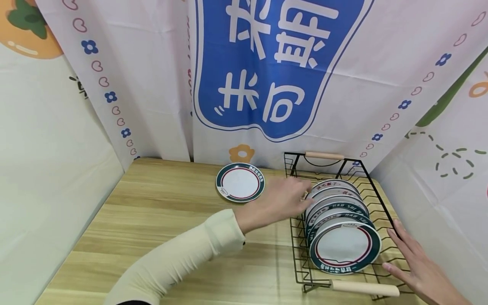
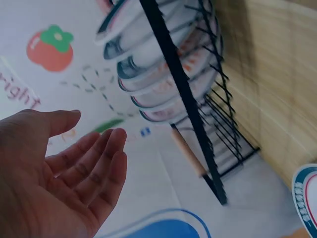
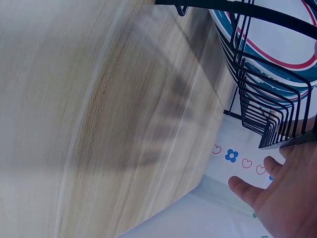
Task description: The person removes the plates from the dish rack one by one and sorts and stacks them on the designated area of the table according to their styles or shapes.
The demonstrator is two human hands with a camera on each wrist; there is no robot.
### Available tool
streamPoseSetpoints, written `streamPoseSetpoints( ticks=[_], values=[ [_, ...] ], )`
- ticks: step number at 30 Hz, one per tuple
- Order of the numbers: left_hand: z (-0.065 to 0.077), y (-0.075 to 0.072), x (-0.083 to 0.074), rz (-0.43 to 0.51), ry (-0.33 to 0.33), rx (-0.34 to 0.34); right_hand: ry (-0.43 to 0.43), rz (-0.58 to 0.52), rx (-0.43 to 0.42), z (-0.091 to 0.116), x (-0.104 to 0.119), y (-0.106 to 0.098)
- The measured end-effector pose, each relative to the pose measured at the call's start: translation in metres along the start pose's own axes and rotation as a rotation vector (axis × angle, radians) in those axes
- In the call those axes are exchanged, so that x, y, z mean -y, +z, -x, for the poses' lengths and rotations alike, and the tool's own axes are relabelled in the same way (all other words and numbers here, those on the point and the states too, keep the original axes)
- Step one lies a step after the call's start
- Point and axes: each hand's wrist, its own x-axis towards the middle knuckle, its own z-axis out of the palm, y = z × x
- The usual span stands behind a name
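Several round plates (image 1: 344,242) with dark green rims and a red inner ring stand on edge, leaning one behind another, in a black wire dish rack (image 1: 375,192). My left hand (image 1: 280,199) is over the rack's left side, near the rear plates. The left wrist view shows this hand (image 2: 74,173) with fingers loosely bent and nothing in the palm. My right hand (image 1: 423,262) lies along the rack's right side, fingers extended at its rail. One more plate (image 1: 241,182) lies flat on the table, left of the rack.
The rack has wooden handles at its front (image 1: 364,288) and back (image 1: 324,156). Under it is a wood-grain table (image 1: 152,220). Printed white cloth (image 1: 152,76) hangs behind the table and along both sides, close to the rack's right side.
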Motion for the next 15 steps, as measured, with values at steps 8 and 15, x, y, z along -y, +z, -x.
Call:
streamPoseSetpoints(
  ticks=[8,15],
  values=[
    [-0.001,0.006,-0.034,0.001,0.122,0.091,0.017,-0.023,0.011,0.001,0.001,0.001],
    [-0.003,0.009,-0.045,0.025,0.180,0.163,0.030,-0.037,0.012,0.002,0.000,0.001]
  ],
)
